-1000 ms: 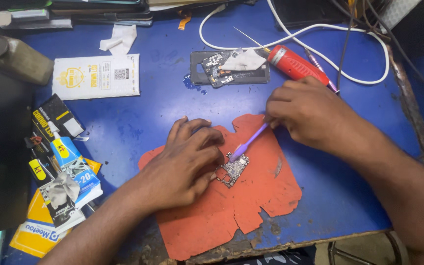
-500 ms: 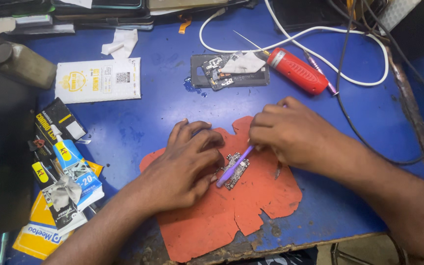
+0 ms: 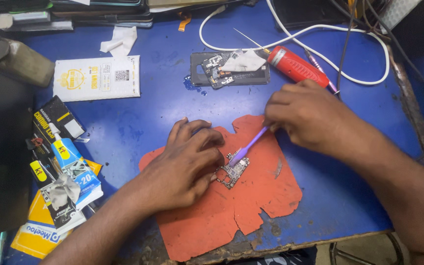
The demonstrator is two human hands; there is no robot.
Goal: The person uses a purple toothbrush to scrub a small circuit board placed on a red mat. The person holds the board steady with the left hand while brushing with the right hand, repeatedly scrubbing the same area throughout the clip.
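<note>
A small circuit board [image 3: 233,171], bare and densely studded with metal parts, lies on an orange mat [image 3: 251,206] on the blue table [image 3: 138,122]. Left hand [image 3: 185,164] presses its edge with curled fingers. Right hand [image 3: 315,118] pinches a purple brush [image 3: 247,146], bristles touching the board.

Your view is evenly lit from above, bright enough across the blue table [image 3: 138,122], no harsh glare. Soft shadow sits under your left hand [image 3: 187,167] on the orange mat [image 3: 251,206]; your right hand [image 3: 310,118] casts a faint one too. The red tool [image 3: 295,66] shows a mild sheen. Left edge falls off dark. Focus is fair at centre; the small circuit board [image 3: 234,171] is slightly soft, detail smeared. Corners look a little stretched.
</note>
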